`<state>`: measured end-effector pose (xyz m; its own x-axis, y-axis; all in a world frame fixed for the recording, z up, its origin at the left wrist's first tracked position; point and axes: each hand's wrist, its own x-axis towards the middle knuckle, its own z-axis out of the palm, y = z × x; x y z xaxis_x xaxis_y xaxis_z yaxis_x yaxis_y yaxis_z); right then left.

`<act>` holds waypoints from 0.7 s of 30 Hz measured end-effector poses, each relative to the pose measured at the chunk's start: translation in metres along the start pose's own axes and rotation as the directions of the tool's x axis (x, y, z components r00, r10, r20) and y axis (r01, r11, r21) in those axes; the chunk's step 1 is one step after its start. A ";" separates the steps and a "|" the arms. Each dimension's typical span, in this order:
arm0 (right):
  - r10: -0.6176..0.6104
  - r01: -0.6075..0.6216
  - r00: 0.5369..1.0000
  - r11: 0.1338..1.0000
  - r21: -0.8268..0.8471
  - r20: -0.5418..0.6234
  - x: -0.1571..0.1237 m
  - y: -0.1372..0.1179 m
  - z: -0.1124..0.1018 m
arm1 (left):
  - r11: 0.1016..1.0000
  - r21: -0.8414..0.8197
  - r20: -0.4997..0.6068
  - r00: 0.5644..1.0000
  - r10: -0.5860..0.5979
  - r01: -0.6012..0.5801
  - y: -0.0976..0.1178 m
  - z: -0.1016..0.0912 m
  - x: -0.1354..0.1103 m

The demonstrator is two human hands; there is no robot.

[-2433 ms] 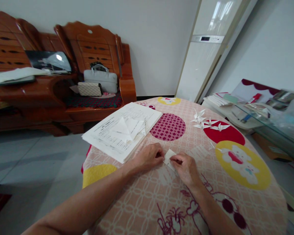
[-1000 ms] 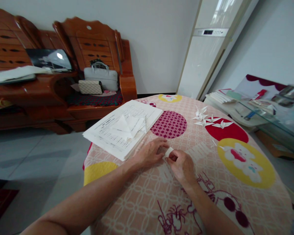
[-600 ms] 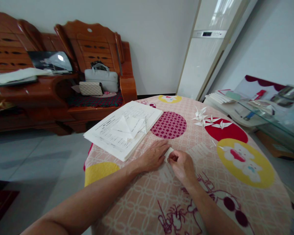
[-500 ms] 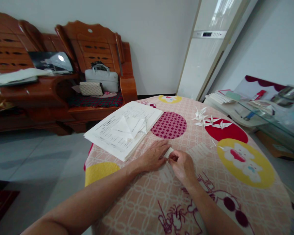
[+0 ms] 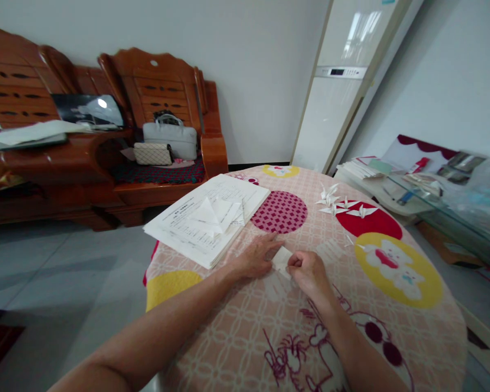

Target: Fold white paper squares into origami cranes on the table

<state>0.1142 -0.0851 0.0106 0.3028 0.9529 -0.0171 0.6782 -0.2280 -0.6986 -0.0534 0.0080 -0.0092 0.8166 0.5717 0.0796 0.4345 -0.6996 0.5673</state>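
A: In the head view, where was the work?
B: Near the middle of the round desk covered in patterned pink cloth, where a small off-white piece of folded paper lay between the two hands.
A: How did the hands stand?
B: The left hand lay low, fingers loosely spread, their tips at the paper's left side. The right hand had thumb and fingers drawn together, apparently pinching the right edge.
A: Which step was that?
B: Folding or creasing, I judged. Several white folded-paper cranes sat toward the desk's far right edge, while this piece was flat.
A: And what did the next move call for?
B: To my mind, a steady left hand and careful lining-up of edges by the right fingertips.
A: Any writing?
B: The stack of white printed sheets by the far left edge bore dark lines of print, too blurred to read, with white triangular folded paper on top. The tall white glossy cabinet unit beyond the desk had a panel with a dark display; I could make out no brand.
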 end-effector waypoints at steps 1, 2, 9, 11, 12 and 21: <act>0.009 -0.009 1.000 1.000 -0.004 0.002 -0.001 0.003 -0.001 | 1.000 0.002 0.010 1.000 -0.001 0.001 -0.001 -0.001 0.000; 0.020 -0.020 1.000 1.000 -0.013 -0.005 -0.002 0.005 -0.002 | 1.000 0.000 0.021 1.000 0.006 -0.006 -0.002 -0.001 0.000; 0.021 -0.033 0.988 0.996 -0.078 -0.156 -0.018 0.001 0.000 | 0.997 -0.008 -0.036 0.996 0.078 -0.078 -0.007 -0.003 0.003; 0.017 -0.038 0.979 0.994 -0.100 -0.204 -0.021 -0.003 0.003 | 0.996 -0.018 -0.047 0.995 0.091 -0.092 -0.007 -0.004 0.004; 0.016 -0.041 0.975 0.993 -0.109 -0.221 -0.022 -0.004 0.004 | 0.997 -0.014 -0.044 0.996 0.081 -0.082 -0.006 -0.004 0.004; 0.003 -0.048 0.959 0.987 -0.152 -0.283 -0.023 -0.003 0.009 | 0.999 0.051 -0.034 0.999 0.010 -0.009 0.006 -0.008 0.003</act>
<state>0.0991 -0.1042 0.0063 0.4819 0.8568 0.1836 0.7566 -0.3012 -0.5803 -0.0514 0.0096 0.0010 0.8078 0.5786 0.1129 0.4462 -0.7253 0.5242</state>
